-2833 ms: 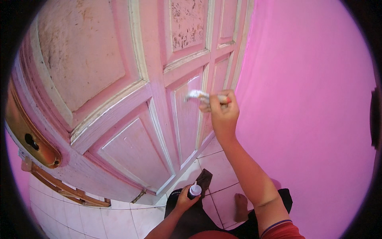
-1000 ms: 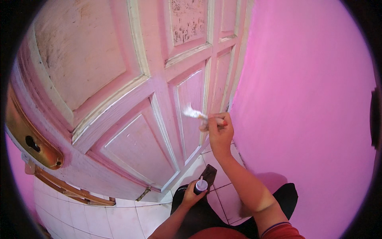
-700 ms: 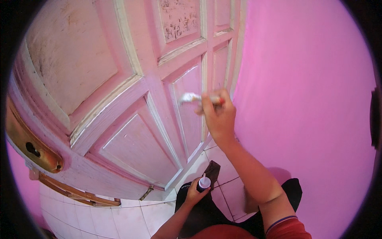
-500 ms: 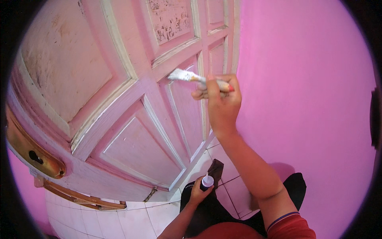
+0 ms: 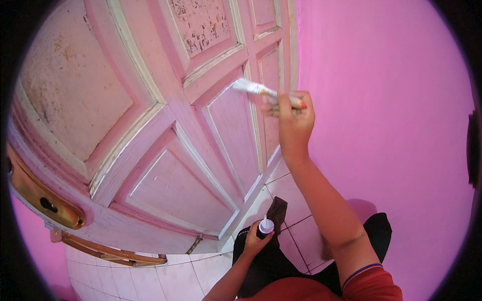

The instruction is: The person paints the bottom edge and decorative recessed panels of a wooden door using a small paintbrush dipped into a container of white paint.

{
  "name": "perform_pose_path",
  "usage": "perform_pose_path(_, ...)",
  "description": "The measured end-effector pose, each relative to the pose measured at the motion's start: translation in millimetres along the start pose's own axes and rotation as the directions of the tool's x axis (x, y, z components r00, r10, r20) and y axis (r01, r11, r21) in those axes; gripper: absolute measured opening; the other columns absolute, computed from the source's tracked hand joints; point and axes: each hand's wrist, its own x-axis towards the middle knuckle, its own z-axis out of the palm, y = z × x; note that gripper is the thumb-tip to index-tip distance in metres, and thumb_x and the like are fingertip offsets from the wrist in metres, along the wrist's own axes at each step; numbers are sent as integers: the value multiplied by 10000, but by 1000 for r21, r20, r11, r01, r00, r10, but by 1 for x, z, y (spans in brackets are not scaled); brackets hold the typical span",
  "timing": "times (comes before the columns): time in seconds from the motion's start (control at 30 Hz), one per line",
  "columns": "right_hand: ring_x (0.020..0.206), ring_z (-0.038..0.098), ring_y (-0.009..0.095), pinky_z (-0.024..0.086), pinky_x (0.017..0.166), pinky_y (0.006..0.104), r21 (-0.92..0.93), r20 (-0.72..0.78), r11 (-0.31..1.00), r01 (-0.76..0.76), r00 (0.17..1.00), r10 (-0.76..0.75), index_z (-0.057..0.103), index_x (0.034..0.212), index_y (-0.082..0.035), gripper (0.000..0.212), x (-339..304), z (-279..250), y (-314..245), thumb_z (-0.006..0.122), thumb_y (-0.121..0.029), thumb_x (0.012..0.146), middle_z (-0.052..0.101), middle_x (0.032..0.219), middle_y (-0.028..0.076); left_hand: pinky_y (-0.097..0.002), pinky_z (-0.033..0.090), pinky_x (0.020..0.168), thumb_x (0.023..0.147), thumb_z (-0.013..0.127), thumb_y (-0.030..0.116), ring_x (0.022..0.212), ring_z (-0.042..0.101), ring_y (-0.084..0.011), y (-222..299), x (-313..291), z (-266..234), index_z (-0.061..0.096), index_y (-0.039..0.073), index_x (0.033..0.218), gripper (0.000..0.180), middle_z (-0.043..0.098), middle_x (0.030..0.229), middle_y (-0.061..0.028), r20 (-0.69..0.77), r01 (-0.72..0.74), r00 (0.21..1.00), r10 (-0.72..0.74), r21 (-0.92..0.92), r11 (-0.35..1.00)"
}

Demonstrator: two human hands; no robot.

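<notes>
My right hand [image 5: 295,118] is closed around the handle of a paintbrush [image 5: 256,88]. White paint covers its bristles, which are at the upper edge of a recessed panel [image 5: 233,120] in the pink panelled door [image 5: 170,90]. Whether the bristle tips touch the wood, I cannot tell for sure. Down by my lap, my left hand [image 5: 255,243] grips a small dark paint pot [image 5: 265,229] with a pale rim. It is held upright, and a thin pale stick or streak stands at its opening.
A brass lock plate [image 5: 47,203] with a keyhole is on the door's left edge. Beneath the door are a wooden frame piece [image 5: 110,251] and white floor tiles [image 5: 175,281]. A small bolt [image 5: 194,245] sits at its lower edge. The pink wall [image 5: 386,125] rises at right.
My right hand has moved the paintbrush rightward and slightly up, along the panel's top edge. The left hand still holds the paint pot. The whole view has shifted a little.
</notes>
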Motion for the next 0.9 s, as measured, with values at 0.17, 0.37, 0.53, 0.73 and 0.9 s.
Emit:
perform_pose_path(0.17,642,675,155,568,595,278,129,36,978,164,985,-170,501,970,9,131,21,20,12,598,-79,974,673,804,129,-395,470,991,756,843,221,1143,610,-309,1,-1,1,563,33,1251,599,620,1196,-158,-30,-10,999,11,17,1000)
perform_pose_path(0.37,616,664,140,553,562,271,122,208,988,-97,976,70,522,942,-7,114,-35,35,-7,605,-81,971,657,748,105,-392,471,989,754,844,221,1138,611,-307,3,-3,-1,565,33,1247,597,621,1192,-157,-31,-1,1000,1,6,1000)
perform_pose_path(0.53,609,665,142,552,555,271,151,233,984,-92,971,55,518,924,-1,111,-17,27,-3,598,-66,964,655,746,110,-391,473,985,751,846,225,1131,613,-308,0,-2,1,565,35,1246,599,623,1187,-156,-23,-15,1000,15,31,999)
perform_pose_path(0.73,610,671,147,554,550,280,35,69,993,111,991,-114,508,912,4,122,49,16,13,598,-63,959,653,745,106,-384,461,993,748,854,219,1132,609,-292,-2,-1,5,563,36,1252,611,624,1185,-145,-30,-22,999,22,2,1000)
perform_pose_path(0.9,606,668,140,556,552,278,47,37,987,151,988,-152,512,927,1,134,21,18,15,616,-78,956,660,746,101,-376,450,1000,751,855,217,1136,605,-280,0,-2,4,563,28,1251,609,622,1184,-143,-21,2,1000,-2,22,1000)
